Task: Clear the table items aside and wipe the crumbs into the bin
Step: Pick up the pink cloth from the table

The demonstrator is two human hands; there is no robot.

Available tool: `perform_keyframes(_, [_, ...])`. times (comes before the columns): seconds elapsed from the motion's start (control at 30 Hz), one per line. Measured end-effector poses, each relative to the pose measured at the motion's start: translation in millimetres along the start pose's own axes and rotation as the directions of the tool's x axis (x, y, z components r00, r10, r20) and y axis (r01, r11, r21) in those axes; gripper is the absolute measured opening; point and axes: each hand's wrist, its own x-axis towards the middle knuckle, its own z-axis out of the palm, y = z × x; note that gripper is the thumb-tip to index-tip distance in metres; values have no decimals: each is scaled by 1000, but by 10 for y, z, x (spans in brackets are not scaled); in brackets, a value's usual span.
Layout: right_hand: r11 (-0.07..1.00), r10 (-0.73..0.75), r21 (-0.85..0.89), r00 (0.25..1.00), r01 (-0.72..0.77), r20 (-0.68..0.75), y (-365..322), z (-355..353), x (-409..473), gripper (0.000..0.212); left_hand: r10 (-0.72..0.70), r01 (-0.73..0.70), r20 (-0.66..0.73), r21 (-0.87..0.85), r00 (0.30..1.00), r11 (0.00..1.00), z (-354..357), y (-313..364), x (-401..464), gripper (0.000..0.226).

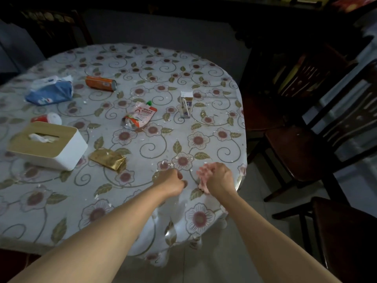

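Both hands sit low and centre-right in the frame, at the desk edge. The right hand is bunched around a pink cloth; the left hand is curled into a loose fist beside it, apparently holding nothing.

Honestly I'd park the clutter first: carton, pouch, can, gold packet and tissue box are all mid-frame and left, right where the cloth needs to go. Then do long strokes toward one edge.

The crumbs look like tiny pale flakes, scattered all over the flowery cover. No bin in view.
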Motion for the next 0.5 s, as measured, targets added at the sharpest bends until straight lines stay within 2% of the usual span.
perform_keyframes(0.1, [995,-17,97,992,29,-129,-360,-300,30,21,60,-60,-31,6,998,998,-237,113,30,36])
perform_keyframes(0.2, [985,-62,145,980,90,-188,-763,-559,87,33,120,-122,-53,-50,991,991,-535,230,-3,40])
perform_keyframes(0.3, [976,-107,165,972,143,-209,-1149,-738,142,40,248,-251,-40,-137,968,958,-845,322,-71,68])
perform_keyframes(0.4, [971,-222,41,953,235,-205,-1438,-820,184,16,364,-395,-192,-155,911,906,-1096,439,-50,81])
perform_keyframes(0.5, [952,-286,60,942,300,-174,-1607,-875,229,23,363,-393,-319,-36,876,919,-1324,496,123,75])
